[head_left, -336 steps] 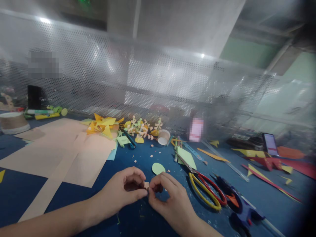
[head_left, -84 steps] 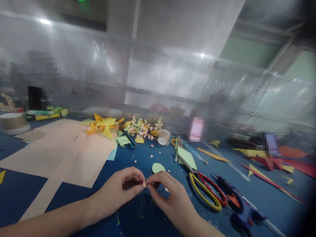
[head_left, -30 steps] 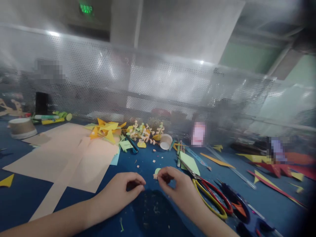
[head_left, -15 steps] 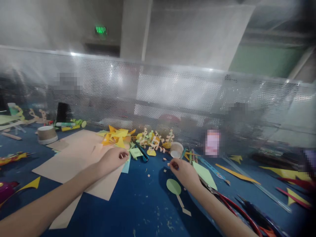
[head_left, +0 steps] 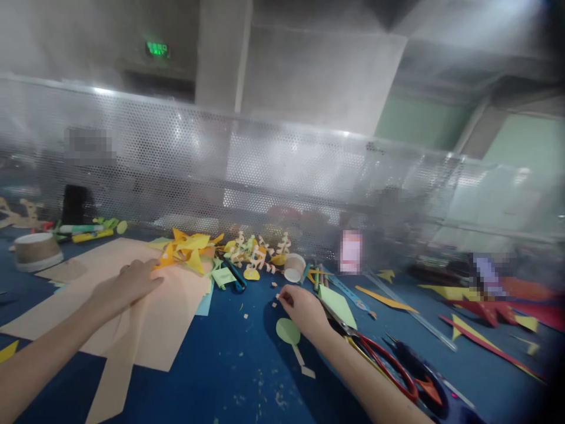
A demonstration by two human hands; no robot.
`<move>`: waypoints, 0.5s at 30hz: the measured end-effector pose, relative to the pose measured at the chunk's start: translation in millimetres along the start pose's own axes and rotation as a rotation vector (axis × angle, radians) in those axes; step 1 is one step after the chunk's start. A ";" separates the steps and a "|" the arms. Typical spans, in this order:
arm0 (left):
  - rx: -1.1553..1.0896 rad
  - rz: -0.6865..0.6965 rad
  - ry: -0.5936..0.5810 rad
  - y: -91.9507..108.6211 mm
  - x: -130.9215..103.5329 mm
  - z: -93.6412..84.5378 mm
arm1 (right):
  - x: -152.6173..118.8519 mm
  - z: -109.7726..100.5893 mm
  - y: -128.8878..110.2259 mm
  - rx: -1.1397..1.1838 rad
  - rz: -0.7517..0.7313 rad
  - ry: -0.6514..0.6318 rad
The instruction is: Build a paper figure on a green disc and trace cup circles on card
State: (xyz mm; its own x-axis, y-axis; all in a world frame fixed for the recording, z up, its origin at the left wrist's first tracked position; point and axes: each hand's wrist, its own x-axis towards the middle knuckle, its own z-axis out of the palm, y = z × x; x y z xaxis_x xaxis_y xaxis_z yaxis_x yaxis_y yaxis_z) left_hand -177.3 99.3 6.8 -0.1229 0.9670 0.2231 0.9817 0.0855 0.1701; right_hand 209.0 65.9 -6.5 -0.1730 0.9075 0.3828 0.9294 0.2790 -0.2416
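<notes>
My left hand (head_left: 138, 281) is over a stack of pale peach paper sheets (head_left: 174, 330). Its fingers stretch forward, slightly blurred, with the tips by the orange and yellow cut paper pieces (head_left: 189, 247). I cannot make out anything gripped there. My right hand (head_left: 302, 307) is low over the blue table, thumb and fingers curled into a pinch. A tiny pale scrap shows at its fingertips, but what they hold is too small to name. Just below lies a light green paper circle (head_left: 288, 331) joined to a thin pale paper strip (head_left: 299, 355).
Red-handled scissors (head_left: 388, 359) and a dark blue tool (head_left: 435, 377) lie beside my right forearm. Curled paper strips (head_left: 258, 253), a small paper cup (head_left: 294, 268) and another cup (head_left: 37, 253) stand farther back. A perforated metal screen (head_left: 273, 159) borders the table's far side.
My left hand has moved left over the peach sheets, its fingers going from curled to stretched out. My right hand stays pinched by the green circle. The view has turned slightly right.
</notes>
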 end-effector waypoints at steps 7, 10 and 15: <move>0.031 0.023 0.053 0.5 -3.9 -0.4 | 3.1 -15.2 -9.3 0.007 0.016 -0.014; 0.035 0.007 0.075 2.1 -7.7 -3.6 | 11.7 -34.1 9.2 -0.011 0.099 -0.044; 0.049 -0.009 0.134 14.7 -15.9 -11.6 | 20.8 -61.2 73.5 -0.041 0.391 -0.169</move>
State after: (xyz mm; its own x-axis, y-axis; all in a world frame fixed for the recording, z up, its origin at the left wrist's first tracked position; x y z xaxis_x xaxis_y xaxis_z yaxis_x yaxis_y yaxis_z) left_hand -162.6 82.4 16.9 -0.1466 0.9259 0.3481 0.9860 0.1085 0.1265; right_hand 293.7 86.1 38.3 0.1469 0.9822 0.1174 0.9473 -0.1056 -0.3025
